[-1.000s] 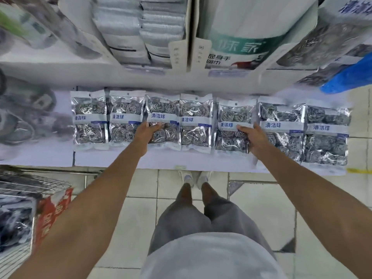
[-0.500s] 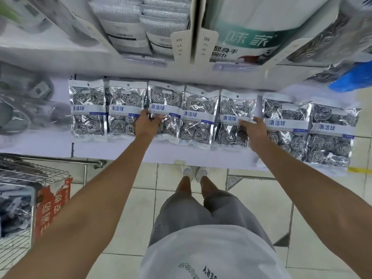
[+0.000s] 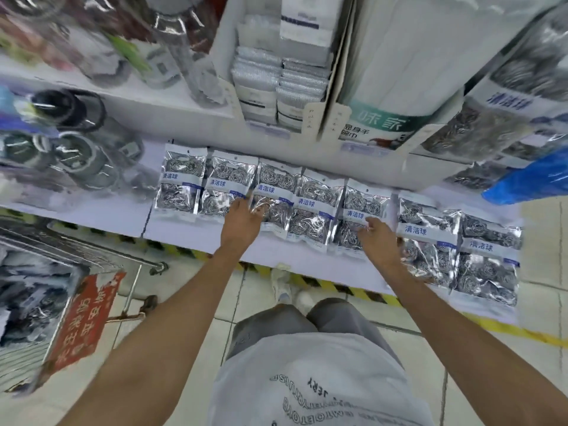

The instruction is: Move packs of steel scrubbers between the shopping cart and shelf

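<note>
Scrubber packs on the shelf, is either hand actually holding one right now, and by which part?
Neither. The left hand and right hand lie open on the scrubber packs at their lower halves, fingers spread, no grip closed on any.

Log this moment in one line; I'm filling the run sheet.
left hand: open, on shelf packs | right hand: open, on pack | seven scrubber packs on shelf

Both arms are stretched forward and nearly straight. The left hand point(image 3: 242, 222) is held palm down with fingers loosely spread. The right hand point(image 3: 379, 238) is likewise opened, its fingers slightly curled; nothing is gripped.
</note>
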Motion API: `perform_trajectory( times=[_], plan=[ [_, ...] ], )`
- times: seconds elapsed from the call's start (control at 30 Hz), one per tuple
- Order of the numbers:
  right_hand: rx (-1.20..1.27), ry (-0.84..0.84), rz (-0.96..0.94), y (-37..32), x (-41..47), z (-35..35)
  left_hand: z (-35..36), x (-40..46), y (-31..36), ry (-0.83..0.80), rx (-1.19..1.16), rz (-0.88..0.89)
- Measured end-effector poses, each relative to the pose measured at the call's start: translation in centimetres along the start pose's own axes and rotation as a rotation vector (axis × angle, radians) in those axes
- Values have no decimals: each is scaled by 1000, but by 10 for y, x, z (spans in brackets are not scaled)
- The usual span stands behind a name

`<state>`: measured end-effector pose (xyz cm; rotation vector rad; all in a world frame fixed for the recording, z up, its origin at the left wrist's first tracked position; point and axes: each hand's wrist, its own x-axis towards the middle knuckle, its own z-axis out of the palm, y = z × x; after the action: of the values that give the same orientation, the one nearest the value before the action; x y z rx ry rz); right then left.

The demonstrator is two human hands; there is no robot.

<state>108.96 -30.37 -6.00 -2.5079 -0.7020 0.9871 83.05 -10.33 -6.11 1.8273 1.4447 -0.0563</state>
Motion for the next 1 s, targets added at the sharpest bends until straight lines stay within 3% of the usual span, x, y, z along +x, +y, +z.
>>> perform_trajectory(
  times=[0.1, 0.27, 0.5, 0.8, 1.0],
  plan=[
    [-106, -95, -185, -34, -23, 8, -14, -43, -9, 50, 143, 41],
    [-277, -182, -550, -92, -66, 29, -33, -123, -40, 199, 247, -60],
    [-438, -329, -1001, -153, -130, 90, -35, -240, -111, 503, 78, -254],
    [-595, -519, -1264, -210, -223, 193, -49, -352, -221, 747, -45, -584],
    [-626, -551, -1379, -265, -281, 274, -76, -390, -300, 888, -181, -687]
  ],
)
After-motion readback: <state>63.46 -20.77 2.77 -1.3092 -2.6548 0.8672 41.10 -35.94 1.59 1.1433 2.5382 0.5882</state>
